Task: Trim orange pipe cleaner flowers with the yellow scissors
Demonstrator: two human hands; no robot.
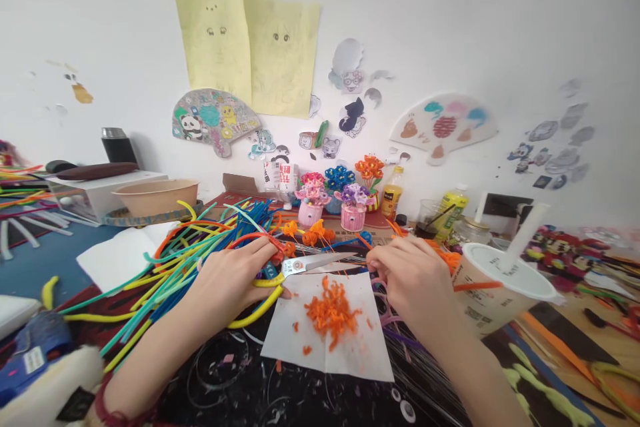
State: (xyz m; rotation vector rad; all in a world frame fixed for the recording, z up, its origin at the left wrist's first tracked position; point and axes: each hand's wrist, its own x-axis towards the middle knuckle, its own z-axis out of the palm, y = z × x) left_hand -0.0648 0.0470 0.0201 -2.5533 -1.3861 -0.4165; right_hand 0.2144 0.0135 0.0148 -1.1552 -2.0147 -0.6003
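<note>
My left hand (240, 273) is closed around the handles of a pair of scissors (305, 264). Their silver blades are parted and point right, toward my right hand (410, 273). My right fingers pinch an orange pipe cleaner (477, 286), whose length sticks out behind the hand in front of a cup; its end by the blades is mostly hidden. Below the blades lies a white paper sheet (360, 353) bearing a heap of short orange fuzzy clippings (331, 313). A bundle of green, yellow and blue pipe cleaners (200, 240) spreads beside my left hand.
A lidded drink cup with a straw (500, 267) stands close by my right wrist. Behind the paper are pipe-cleaner flowers in small pink pots (353, 217) and a yellow-labelled bottle (392, 192). A tan bowl (153, 197) sits at the left, and decorated fans hang on the wall.
</note>
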